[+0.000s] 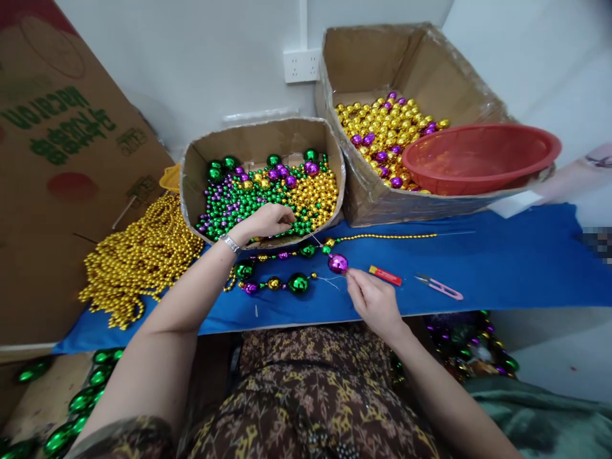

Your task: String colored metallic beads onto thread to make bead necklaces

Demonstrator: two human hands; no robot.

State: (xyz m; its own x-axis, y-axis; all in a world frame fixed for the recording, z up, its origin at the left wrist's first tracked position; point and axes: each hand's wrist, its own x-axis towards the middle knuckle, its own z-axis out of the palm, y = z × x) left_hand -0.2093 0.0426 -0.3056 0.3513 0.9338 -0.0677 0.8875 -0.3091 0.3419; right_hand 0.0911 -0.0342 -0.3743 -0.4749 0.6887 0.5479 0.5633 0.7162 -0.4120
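Note:
My left hand [270, 220] reaches over the front rim of a low cardboard box [262, 131] of green, purple and gold beads [258, 203]. Its fingers are bent together, and what they hold, if anything, is hidden. My right hand [375, 305] pinches a large shiny purple bead [338, 262] at its lower edge. Beside that bead are a green bead [326, 250] and a gold bead on a thin white thread. A bead strand [298, 283] with large green, purple and gold beads lies looped on the blue cloth [287, 312], with loose thread at its end.
A red-and-yellow lighter [385, 275] and pink thread snips [445, 289] lie at the right. Gold bead strands [138, 255] are heaped at the left. A taller box [401, 207] of gold and purple beads holds a red basin [482, 159]. Another person's arm [574, 172] shows at the right.

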